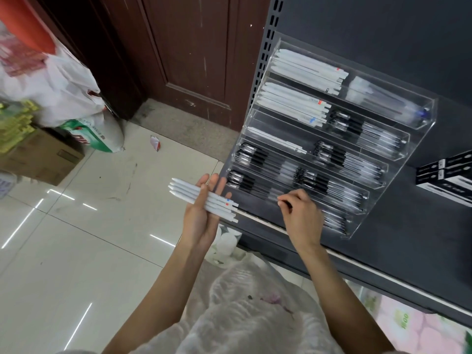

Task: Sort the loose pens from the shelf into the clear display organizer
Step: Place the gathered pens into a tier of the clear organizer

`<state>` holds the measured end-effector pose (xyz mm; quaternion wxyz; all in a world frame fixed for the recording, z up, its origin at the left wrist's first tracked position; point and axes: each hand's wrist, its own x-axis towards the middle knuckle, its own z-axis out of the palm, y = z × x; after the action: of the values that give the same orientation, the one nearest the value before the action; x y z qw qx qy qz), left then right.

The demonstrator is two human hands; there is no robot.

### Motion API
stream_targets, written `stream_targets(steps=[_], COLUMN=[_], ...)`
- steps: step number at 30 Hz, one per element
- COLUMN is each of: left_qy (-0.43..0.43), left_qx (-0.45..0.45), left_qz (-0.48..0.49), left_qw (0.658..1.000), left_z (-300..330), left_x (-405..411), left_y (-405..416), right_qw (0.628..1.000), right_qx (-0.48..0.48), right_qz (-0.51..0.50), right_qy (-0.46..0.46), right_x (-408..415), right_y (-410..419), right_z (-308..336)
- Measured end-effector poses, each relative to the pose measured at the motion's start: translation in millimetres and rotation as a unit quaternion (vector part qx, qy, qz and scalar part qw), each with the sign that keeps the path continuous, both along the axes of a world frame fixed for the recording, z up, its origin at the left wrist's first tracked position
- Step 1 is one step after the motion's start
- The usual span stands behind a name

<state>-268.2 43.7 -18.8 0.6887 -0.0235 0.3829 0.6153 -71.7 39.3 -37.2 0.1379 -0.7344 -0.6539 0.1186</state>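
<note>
Organizer (419, 116) fills shelf (421, 256) left part; tiers step up toward back, each open on top. Upper left tiers packed with white pens (304, 67), lower ones with black pens (255, 157). Third-tier left slot mostly free. Boxes (444, 180) block right side. Shelf front bare.

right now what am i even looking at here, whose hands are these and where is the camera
There is no machine here. A person wears a camera on their head, so the one picture looks forward and down at their own two bare hands.

The left hand lies open and flat, with a few white pens resting across its palm. The right hand has curled fingers at the front of a clear display organizer, which stands on a dark shelf. Whether it pinches a pen cannot be told.

The organizer's stepped trays hold white pens towards the upper left and black-gripped pens elsewhere. Black and white boxes lie beside it.
</note>
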Motion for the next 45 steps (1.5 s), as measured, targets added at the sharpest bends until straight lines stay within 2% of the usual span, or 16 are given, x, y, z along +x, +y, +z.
stream_targets(steps=[4,7,9,10,12,13,15,17,23,27,29,31,35,39,45], left_qy=[-0.009,-0.015,-0.012,-0.012,-0.013,-0.013,-0.013,-0.010,0.041,0.182,0.227,0.236,0.226,0.232,0.241], left_qx=[0.017,0.038,0.055,0.064,0.083,0.090,0.102,0.116,0.161,0.160,0.146,0.124,0.080,0.059,0.046], left_qz=[-0.029,-0.052,-0.064,-0.068,-0.078,-0.087,-0.107,-0.129,-0.221,-0.295,-0.309,-0.293,-0.252,-0.212,-0.200], left_qw=[0.999,0.998,0.996,0.996,0.993,0.992,0.989,0.985,0.961,0.924,0.912,0.918,0.937,0.947,0.949], left_z=[4,9,14,17,23,26,34,43,66,65,61,57,49,44,39], left_x=[1,3,6,9,15,19,27,36,66,72,72,72,60,39,29], left_y=[-2,-1,0,1,3,6,12,23,57,67,68,67,66,67,65], right_qw=[0.999,0.999,0.997,0.983,0.904,0.865,0.839,0.840,0.880,0.893,0.928,0.952,0.951,0.977,0.989], right_qx=[-0.037,-0.042,-0.032,-0.051,-0.149,-0.186,-0.191,-0.145,0.008,0.031,0.054,0.115,0.204,0.187,0.132], right_qz=[0.007,0.005,0.006,-0.007,-0.044,-0.054,-0.051,-0.046,-0.051,-0.054,-0.040,-0.036,-0.073,-0.026,0.061], right_qy=[-0.033,-0.021,0.077,0.178,0.399,0.463,0.506,0.521,0.472,0.447,0.365,0.281,0.220,0.102,-0.025], right_x=[0,-1,-6,-9,-18,-23,-30,-30,-6,13,21,32,59,56,38], right_y=[4,5,3,1,-6,-10,-15,-10,21,32,36,42,61,80,107], right_z=[0,7,18,27,50,60,75,85,100,100,95,90,83,72,50])
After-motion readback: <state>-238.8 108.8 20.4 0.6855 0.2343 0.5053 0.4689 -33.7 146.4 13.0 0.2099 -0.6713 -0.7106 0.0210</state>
